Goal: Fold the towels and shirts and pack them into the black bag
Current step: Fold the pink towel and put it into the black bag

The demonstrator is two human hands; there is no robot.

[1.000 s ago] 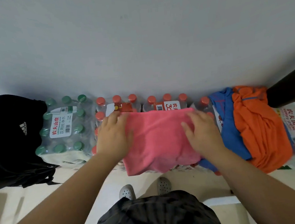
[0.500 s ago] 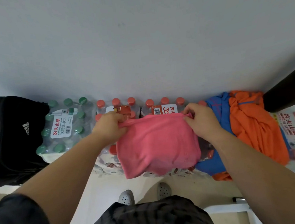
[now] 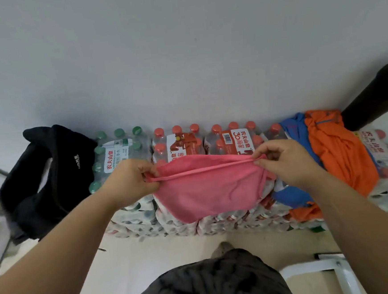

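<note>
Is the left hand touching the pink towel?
Touching. The head view shows the left hand pinching the pink towel at its left corner.

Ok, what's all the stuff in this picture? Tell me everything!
pink towel: one, pink, middle, held over the bottle packs
black bag: one, black, far left
green-capped bottle pack: one, green caps, next to the bag
red-capped bottle packs: several, red caps, middle and right
blue shirt: one, blue, right of the towel
orange shirt: one, orange, partly on the blue shirt
left hand: one, pinching the towel's left corner
right hand: one, pinching the towel's right corner
</note>
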